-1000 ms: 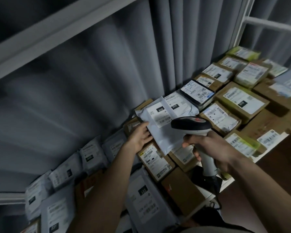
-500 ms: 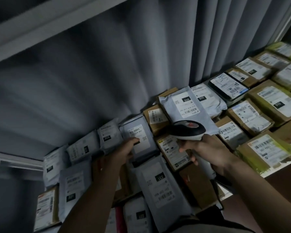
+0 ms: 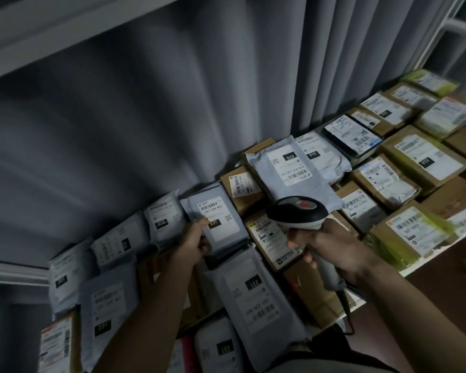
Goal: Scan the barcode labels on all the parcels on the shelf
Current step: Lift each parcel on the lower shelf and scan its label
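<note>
A shelf is packed with several grey mailer bags and brown cardboard parcels, each with a white barcode label. My left hand (image 3: 193,242) grips the lower left edge of a grey mailer (image 3: 221,224) labelled 231, tilting its label up toward me. My right hand (image 3: 326,247) holds a black and white barcode scanner (image 3: 297,212) by its handle, its head just right of that mailer. Behind the scanner lies a grey mailer marked 010 (image 3: 291,170). A long 231 mailer (image 3: 253,294) lies below my left hand.
A grey curtain (image 3: 172,117) hangs behind the parcels. A white shelf beam (image 3: 65,36) crosses overhead. The shelf's white front edge (image 3: 425,270) shows at the right, with cardboard boxes (image 3: 425,157) beyond. The scanner's cable (image 3: 346,310) hangs below my right hand.
My left hand went from the 010 mailer to the 231 mailer further left and took hold of it. The scanner followed leftward along the shelf.
</note>
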